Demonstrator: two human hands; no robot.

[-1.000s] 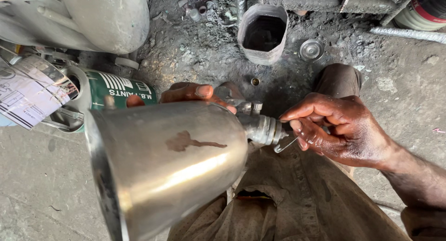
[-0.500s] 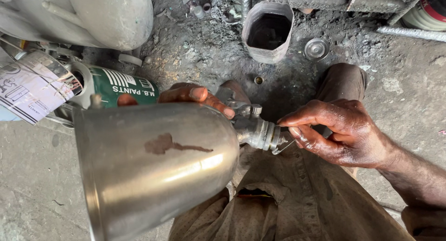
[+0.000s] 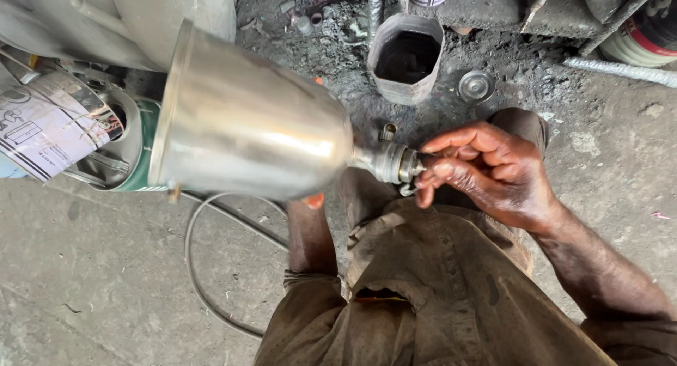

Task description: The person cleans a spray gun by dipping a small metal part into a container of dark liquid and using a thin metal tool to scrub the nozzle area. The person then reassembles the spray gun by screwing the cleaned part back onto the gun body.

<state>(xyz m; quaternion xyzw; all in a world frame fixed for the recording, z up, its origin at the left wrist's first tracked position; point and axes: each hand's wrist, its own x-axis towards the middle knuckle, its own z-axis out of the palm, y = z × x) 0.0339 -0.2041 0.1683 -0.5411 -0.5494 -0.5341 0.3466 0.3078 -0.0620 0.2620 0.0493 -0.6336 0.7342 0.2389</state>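
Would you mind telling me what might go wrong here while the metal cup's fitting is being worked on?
1. The left hand is mostly hidden beneath the cup, so its grip looks slight; the smooth cup may slip or roll.
2. The right hand pinches the small fitting with its fingertips; a loose part may drop into the floor grit and be lost.
3. The wire looped beside the knee may snag.

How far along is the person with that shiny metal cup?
Done: the metal cup looks clean and bright, its narrow threaded neck bare. In hand: the left hand, mostly hidden beneath, props the cup sideways, while the right hand pinches at the neck's end. Left: a small loose fitting lies on the ground nearby, not attached; whether it belongs there, I cannot tell.
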